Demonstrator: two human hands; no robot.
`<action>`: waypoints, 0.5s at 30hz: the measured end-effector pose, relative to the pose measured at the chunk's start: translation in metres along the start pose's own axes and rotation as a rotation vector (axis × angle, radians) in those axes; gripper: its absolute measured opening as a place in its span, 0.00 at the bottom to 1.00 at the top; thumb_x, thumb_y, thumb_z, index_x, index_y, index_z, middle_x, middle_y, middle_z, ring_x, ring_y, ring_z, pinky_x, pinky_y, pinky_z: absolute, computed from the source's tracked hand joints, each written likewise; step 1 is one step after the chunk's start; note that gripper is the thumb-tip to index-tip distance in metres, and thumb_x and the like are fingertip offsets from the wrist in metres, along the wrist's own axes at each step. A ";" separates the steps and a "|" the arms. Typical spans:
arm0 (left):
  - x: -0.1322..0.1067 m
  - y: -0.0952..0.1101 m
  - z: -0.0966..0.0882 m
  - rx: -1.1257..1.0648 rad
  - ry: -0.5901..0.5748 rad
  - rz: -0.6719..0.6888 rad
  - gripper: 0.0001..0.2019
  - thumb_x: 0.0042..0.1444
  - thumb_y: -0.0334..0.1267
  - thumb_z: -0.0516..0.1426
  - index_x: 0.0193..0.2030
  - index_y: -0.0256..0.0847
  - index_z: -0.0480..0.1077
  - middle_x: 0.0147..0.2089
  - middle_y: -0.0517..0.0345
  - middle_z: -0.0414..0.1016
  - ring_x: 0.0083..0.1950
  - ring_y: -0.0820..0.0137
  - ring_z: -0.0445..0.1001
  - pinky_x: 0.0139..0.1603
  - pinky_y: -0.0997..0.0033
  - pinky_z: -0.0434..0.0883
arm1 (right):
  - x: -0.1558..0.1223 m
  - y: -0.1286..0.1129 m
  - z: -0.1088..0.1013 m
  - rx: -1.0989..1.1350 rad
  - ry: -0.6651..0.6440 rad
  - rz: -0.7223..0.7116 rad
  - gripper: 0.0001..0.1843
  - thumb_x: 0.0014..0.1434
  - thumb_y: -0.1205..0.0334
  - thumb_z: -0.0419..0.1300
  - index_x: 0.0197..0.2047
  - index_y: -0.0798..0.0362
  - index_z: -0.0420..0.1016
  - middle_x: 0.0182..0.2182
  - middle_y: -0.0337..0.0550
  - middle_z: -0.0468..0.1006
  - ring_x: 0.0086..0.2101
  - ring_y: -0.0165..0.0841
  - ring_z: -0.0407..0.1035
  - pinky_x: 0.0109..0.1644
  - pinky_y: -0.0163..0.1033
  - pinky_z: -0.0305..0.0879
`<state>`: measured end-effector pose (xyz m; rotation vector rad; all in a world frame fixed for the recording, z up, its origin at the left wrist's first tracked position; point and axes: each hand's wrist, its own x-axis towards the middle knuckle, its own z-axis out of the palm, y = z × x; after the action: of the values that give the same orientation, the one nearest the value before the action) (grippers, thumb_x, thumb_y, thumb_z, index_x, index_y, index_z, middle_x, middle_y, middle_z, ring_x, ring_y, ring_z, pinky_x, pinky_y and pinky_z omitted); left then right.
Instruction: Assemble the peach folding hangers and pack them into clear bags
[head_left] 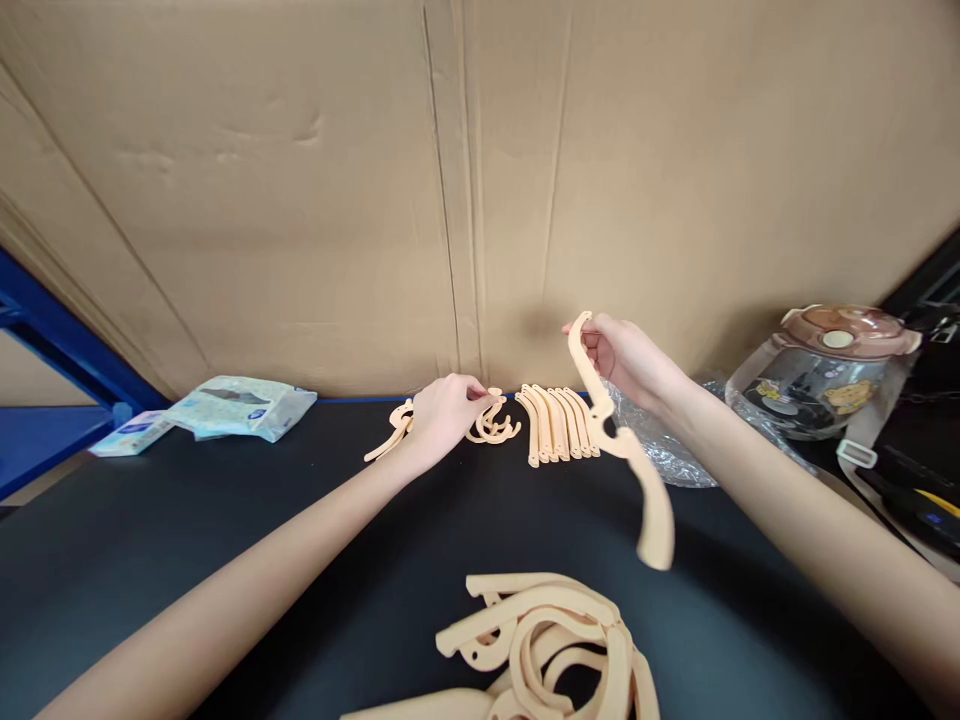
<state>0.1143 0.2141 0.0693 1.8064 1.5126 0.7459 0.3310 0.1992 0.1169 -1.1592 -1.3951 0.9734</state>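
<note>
My right hand (619,355) is raised over the back right of the table, closed on one end of a cream folding hanger frame (654,505). The frame hangs down in a wavy line, with a ring-like joint at its middle. My left hand (446,415) reaches to the back of the table, its fingertips pinched at the top of a cream hanger hook (491,425) in a small cluster. Partly hidden behind that hand lie more cream hanger pieces (394,435). Between the hands is a row of curved hanger arms (559,425).
A heap of cream folding hangers (547,620) lies at the near edge. Wipes packs (244,405) sit at the back left. Clear plastic wrap (675,450) and a strapped clear bottle (817,380) stand right. A cardboard wall (300,200) closes off the back.
</note>
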 end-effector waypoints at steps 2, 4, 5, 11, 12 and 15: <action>-0.004 0.003 -0.003 -0.096 -0.024 0.002 0.14 0.61 0.46 0.56 0.45 0.39 0.74 0.53 0.49 0.74 0.54 0.59 0.70 0.48 0.63 0.69 | 0.003 0.003 -0.004 0.007 0.044 -0.028 0.09 0.53 0.60 0.49 0.33 0.53 0.68 0.23 0.38 0.67 0.22 0.26 0.61 0.25 0.33 0.60; -0.008 0.008 -0.010 -0.230 -0.122 -0.009 0.23 0.64 0.53 0.48 0.46 0.37 0.76 0.50 0.46 0.76 0.49 0.59 0.73 0.41 0.67 0.70 | 0.005 0.005 -0.008 -0.029 0.089 -0.064 0.10 0.53 0.60 0.48 0.36 0.53 0.67 0.28 0.41 0.72 0.25 0.27 0.67 0.30 0.33 0.64; -0.010 0.010 -0.014 -0.300 -0.186 -0.018 0.28 0.65 0.56 0.43 0.46 0.36 0.76 0.48 0.44 0.77 0.46 0.60 0.75 0.37 0.68 0.71 | 0.006 0.006 -0.009 -0.065 0.101 -0.082 0.10 0.54 0.60 0.48 0.37 0.53 0.66 0.30 0.43 0.74 0.27 0.28 0.69 0.32 0.34 0.65; -0.020 0.016 -0.033 -0.579 -0.277 -0.067 0.13 0.62 0.42 0.54 0.41 0.34 0.75 0.39 0.49 0.78 0.31 0.74 0.72 0.30 0.76 0.68 | 0.001 0.002 -0.009 -0.526 0.039 -0.205 0.07 0.50 0.61 0.58 0.34 0.53 0.72 0.29 0.44 0.78 0.29 0.33 0.69 0.32 0.38 0.62; -0.021 0.014 -0.034 -0.594 -0.258 -0.072 0.11 0.60 0.40 0.57 0.39 0.34 0.74 0.36 0.52 0.77 0.29 0.75 0.71 0.29 0.77 0.67 | -0.002 0.001 -0.007 -0.622 0.021 -0.236 0.06 0.49 0.62 0.60 0.32 0.53 0.73 0.28 0.42 0.77 0.28 0.33 0.68 0.32 0.37 0.59; -0.024 0.011 -0.031 -0.604 -0.220 -0.068 0.10 0.57 0.41 0.60 0.34 0.34 0.73 0.32 0.54 0.76 0.28 0.75 0.70 0.26 0.77 0.67 | -0.014 -0.002 0.004 -0.839 -0.062 -0.321 0.03 0.52 0.62 0.61 0.30 0.51 0.75 0.25 0.40 0.77 0.26 0.33 0.66 0.29 0.37 0.50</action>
<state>0.0928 0.1933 0.0973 1.3237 1.0511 0.8296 0.3272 0.1848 0.1149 -1.4264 -2.0492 0.1682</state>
